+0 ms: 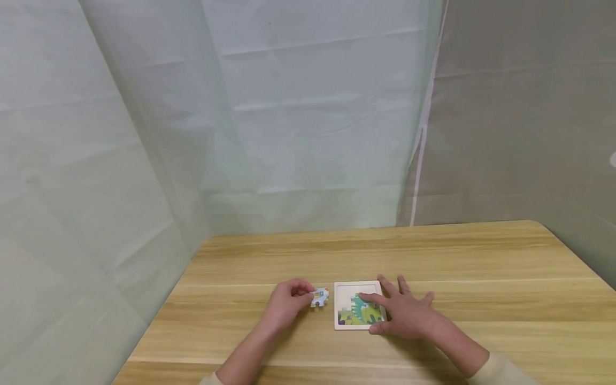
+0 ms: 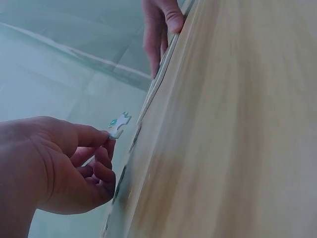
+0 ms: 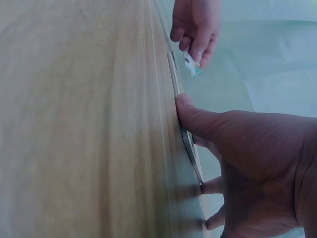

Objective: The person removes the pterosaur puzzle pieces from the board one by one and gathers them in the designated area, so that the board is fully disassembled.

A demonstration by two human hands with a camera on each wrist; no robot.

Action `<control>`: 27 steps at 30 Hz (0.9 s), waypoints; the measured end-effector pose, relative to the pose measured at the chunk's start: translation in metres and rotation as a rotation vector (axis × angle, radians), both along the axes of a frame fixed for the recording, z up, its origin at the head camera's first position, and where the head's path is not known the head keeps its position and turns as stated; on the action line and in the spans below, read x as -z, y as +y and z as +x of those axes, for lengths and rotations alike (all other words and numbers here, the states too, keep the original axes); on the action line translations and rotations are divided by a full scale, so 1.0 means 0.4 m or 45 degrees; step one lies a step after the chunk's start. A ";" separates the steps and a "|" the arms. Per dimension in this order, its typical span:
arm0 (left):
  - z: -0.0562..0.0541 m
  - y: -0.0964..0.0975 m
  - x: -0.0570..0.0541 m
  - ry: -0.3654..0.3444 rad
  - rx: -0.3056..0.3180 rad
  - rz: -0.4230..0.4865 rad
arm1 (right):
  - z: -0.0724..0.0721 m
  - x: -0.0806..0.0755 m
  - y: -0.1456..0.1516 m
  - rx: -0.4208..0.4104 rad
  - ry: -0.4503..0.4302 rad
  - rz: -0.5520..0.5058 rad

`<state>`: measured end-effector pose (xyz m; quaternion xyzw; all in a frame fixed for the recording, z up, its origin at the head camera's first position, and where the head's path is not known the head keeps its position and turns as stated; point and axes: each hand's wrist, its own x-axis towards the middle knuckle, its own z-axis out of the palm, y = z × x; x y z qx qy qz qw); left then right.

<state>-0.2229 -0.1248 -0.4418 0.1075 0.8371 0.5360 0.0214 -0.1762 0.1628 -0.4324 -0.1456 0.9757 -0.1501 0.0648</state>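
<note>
Between thumb and fingertips my left hand (image 1: pixel 287 303) pinches a jigsaw piece (image 1: pixel 320 297), pale blue with orange marks, above the table left of the puzzle. In the left wrist view the piece (image 2: pixel 119 125) is tilted and clear of the tabletop. A square puzzle tray (image 1: pixel 339 294) with a pale rim lies flat; joined pieces showing a green dinosaur (image 1: pixel 358 310) fill its lower and right parts. Fingers spread, my right hand (image 1: pixel 406 313) rests on the tray's right side, the index finger on the dinosaur picture and the thumb at the lower rim.
The wooden table (image 1: pixel 481 267) reaches well out on either side of the tray. Behind it and to the left hang pale sheets (image 1: pixel 313 123); a darker grey sheet (image 1: pixel 510 123) hangs at the right.
</note>
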 end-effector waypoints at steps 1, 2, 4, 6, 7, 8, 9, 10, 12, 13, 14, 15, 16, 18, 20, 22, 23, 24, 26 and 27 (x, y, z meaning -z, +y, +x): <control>0.001 -0.007 -0.001 -0.007 -0.004 0.007 | 0.000 0.001 0.000 0.000 0.000 0.000; 0.003 -0.013 -0.001 -0.006 -0.006 0.012 | -0.001 0.001 0.001 0.000 0.000 -0.001; 0.004 -0.027 -0.001 -0.015 -0.014 0.018 | -0.001 0.002 0.001 0.001 0.001 -0.001; 0.006 -0.040 -0.001 -0.021 -0.026 0.008 | -0.001 0.002 0.002 0.002 0.003 -0.001; 0.006 -0.047 -0.002 -0.022 -0.031 -0.002 | 0.000 0.002 0.002 0.003 0.003 -0.001; 0.007 -0.054 -0.001 -0.025 -0.036 -0.010 | 0.000 0.002 0.002 0.003 0.004 0.000; 0.007 -0.061 -0.001 -0.030 -0.041 -0.017 | 0.001 0.002 0.002 0.003 0.004 0.001; 0.008 -0.067 0.001 -0.031 -0.047 -0.030 | 0.001 0.001 0.002 0.002 0.005 0.002; 0.009 -0.082 0.002 -0.027 -0.061 -0.065 | 0.002 0.001 0.001 -0.003 0.005 0.004; 0.010 -0.089 0.003 -0.027 -0.068 -0.083 | 0.003 0.001 0.001 -0.005 0.005 0.003; 0.011 -0.096 0.004 -0.030 -0.075 -0.098 | 0.003 0.001 0.001 -0.007 0.005 0.004; 0.013 -0.104 0.005 -0.031 -0.084 -0.117 | 0.003 0.000 0.000 -0.010 0.005 0.004; 0.014 -0.111 0.005 -0.033 -0.092 -0.134 | 0.003 0.000 0.000 -0.012 0.004 0.004; 0.015 -0.124 0.005 -0.039 -0.109 -0.155 | 0.004 0.000 0.000 -0.012 0.003 0.002; 0.016 -0.136 0.004 -0.036 -0.122 -0.165 | 0.004 -0.001 0.000 -0.011 0.004 -0.001; 0.015 -0.146 0.004 -0.029 -0.136 -0.168 | 0.004 -0.001 0.000 -0.010 0.006 -0.003; 0.014 -0.152 0.004 -0.026 -0.142 -0.174 | 0.004 -0.001 0.000 -0.009 0.007 -0.004; 0.013 -0.157 0.005 -0.025 -0.147 -0.178 | 0.004 -0.002 0.000 -0.009 0.008 -0.004; 0.011 -0.167 0.006 -0.023 -0.164 -0.198 | 0.004 -0.002 0.000 -0.008 0.007 -0.005; 0.010 -0.173 0.006 -0.025 -0.176 -0.211 | 0.004 -0.002 -0.001 -0.009 0.006 -0.003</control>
